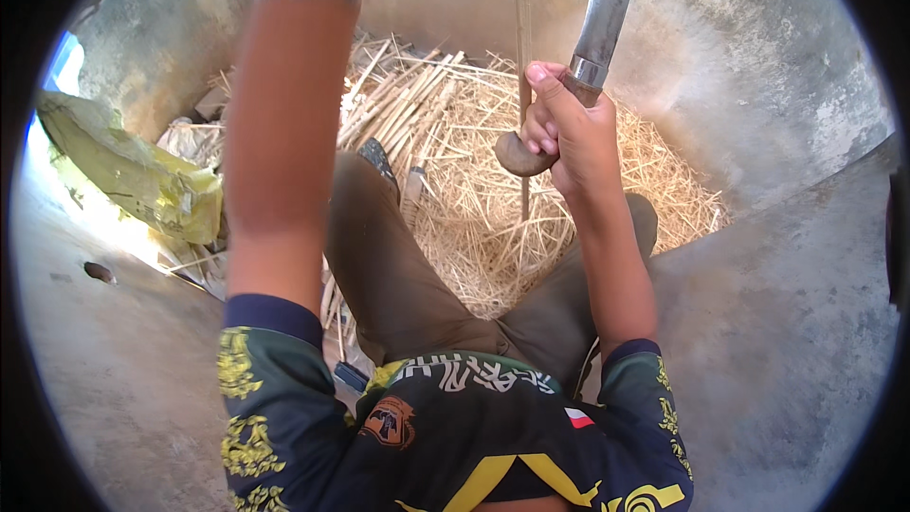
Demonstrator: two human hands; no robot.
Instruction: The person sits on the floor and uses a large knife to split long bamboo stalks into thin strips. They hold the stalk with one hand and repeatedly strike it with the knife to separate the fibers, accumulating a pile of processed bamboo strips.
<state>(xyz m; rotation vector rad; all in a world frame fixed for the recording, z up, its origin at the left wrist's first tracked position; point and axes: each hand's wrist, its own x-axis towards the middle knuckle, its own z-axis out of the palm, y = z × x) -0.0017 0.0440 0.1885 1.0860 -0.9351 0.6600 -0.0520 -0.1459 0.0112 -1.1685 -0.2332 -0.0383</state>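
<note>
My right hand (573, 128) is closed round the wooden handle of a large knife (608, 5). Its grey blade points up and runs past the top edge, and the handle's curved, rounded end sticks out below my fingers. A thin stick (521, 14) stands nearly upright beside my thumb and fingers, its lower end over the straw. Whether my fingers also touch it, I cannot tell. My left forearm (280, 123), blurred by motion, reaches up past the top edge; a silvery band circles the wrist. The hand itself lies beyond the picture.
Loose pale shavings (493, 199) cover the ground between and beyond my legs, with a heap of split strips (408, 100) among them. A curved concrete wall (758, 85) surrounds me. Yellowish plastic sheeting (142, 171) hangs over an opening at left.
</note>
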